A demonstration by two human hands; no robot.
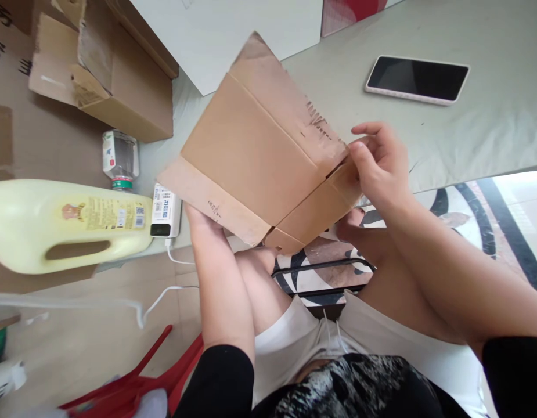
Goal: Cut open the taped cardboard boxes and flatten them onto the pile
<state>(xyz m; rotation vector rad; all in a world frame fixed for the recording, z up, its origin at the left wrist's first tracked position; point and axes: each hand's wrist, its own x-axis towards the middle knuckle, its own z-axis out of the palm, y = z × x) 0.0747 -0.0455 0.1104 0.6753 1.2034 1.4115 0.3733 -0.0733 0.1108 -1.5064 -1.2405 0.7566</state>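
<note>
A brown cardboard box (251,151), unfolded along its creases with torn, ragged edges, is tilted above the table edge and my lap. With thumb and fingers, my right hand (377,159) pinches its right corner near a narrow side panel; the index finger sticks out. My left hand (202,222) reaches under the lower left flap, where the cardboard covers its fingers. Close by that flap is a white charger-like block (166,212) with a dark end and a cable.
A phone (418,80) lies at the right on the cloth-covered table (503,116). To the left are a pale yellow jug (28,220), a clear bottle (120,157) and an open carton (129,81). A white box (233,35) stands behind; a red chair (137,377) is lower left.
</note>
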